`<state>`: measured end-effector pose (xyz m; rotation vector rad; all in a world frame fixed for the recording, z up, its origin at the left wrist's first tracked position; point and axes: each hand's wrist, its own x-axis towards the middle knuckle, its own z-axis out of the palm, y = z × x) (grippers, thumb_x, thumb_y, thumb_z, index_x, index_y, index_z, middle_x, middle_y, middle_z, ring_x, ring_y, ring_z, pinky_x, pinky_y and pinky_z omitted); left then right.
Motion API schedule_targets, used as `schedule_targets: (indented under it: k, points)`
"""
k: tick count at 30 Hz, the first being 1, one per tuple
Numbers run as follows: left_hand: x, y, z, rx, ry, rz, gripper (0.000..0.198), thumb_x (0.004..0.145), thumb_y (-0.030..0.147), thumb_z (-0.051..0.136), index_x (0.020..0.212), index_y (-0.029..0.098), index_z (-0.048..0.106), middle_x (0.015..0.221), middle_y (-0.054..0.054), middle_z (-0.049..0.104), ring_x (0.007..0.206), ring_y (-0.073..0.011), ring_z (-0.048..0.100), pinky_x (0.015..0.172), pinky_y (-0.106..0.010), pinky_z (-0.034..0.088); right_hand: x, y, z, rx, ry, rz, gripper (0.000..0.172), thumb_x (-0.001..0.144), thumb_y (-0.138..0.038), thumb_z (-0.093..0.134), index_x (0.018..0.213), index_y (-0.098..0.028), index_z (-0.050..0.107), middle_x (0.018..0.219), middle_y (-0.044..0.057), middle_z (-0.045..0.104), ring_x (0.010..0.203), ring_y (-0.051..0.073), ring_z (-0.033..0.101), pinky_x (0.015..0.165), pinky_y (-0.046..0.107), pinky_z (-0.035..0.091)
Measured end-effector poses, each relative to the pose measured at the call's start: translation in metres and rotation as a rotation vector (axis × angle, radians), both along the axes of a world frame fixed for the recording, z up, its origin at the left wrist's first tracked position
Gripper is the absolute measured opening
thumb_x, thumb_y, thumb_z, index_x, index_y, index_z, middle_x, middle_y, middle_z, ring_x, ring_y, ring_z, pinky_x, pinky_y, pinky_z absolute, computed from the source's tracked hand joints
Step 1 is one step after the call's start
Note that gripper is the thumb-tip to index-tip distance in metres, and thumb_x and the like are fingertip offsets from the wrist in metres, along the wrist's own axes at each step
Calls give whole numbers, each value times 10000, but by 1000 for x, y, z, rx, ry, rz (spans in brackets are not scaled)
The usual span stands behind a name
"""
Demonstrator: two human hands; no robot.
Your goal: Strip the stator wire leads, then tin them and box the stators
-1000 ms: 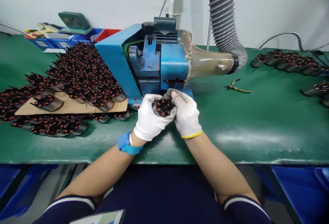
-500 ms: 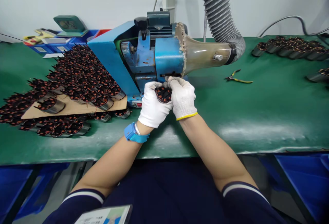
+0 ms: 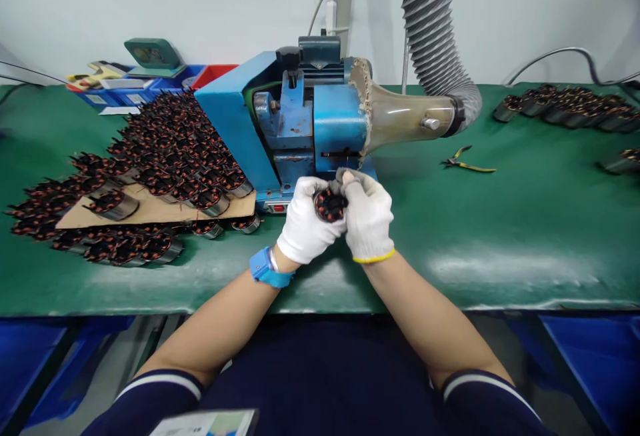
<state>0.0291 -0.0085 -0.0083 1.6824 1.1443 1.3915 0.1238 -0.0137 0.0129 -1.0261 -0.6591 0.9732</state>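
Note:
My left hand (image 3: 311, 226), in a white glove, is wrapped round a motor stator (image 3: 330, 205) with a black core and copper windings. The stator's open end faces up toward me. At its upper right edge my right hand (image 3: 369, 215), also gloved, has thumb and forefinger pinched on a thin wire (image 3: 347, 161) that sticks up above the fingertips. Both hands are just in front of the blue machine (image 3: 340, 116), a little below the dark slot in its front. The glove fingers hide part of the stator's side.
Many similar stators (image 3: 170, 149) stand piled at the left, some on a cardboard sheet (image 3: 150, 206). A ribbed hose (image 3: 433, 29) joins the machine's clear funnel (image 3: 400, 116). Pliers (image 3: 467, 161) lie on the green mat at the right. More stators (image 3: 575, 106) line the back right.
Both hands have drawn back slightly from the machine's slot, toward me, with the stator still in the left. A thin wire now shows above the right fingertips. The camera view has shifted a little.

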Motion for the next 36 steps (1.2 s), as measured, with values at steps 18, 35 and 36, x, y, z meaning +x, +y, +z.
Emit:
schedule_targets:
  k: [18,35,36]
  points:
    - [-31,-13,28,-601,-509,-670,705,640,377,600,1314,185,524,1159,-170,661,1114,-384,631,876,-607,532,52,-40,0,548,-1175,140,781,721,-386,768,1418,-235,450,1188,121,650,1035,275,649,885,413,569]
    - [-18,-18,5,346,142,-135,624,752,278,752,1284,203,435,1250,-142,542,1170,-273,584,1024,-469,493,48,-23,-5,-15,147,127,306,754,-432,728,914,-174,690,761,-4,695,648,112,649,719,286,591]
    - [-17,-18,4,434,204,-96,627,756,275,747,1292,198,430,1239,-137,541,1190,-274,560,1031,-468,485,40,-25,-6,-24,91,177,320,766,-429,715,957,-173,699,829,21,723,734,136,679,759,291,587]
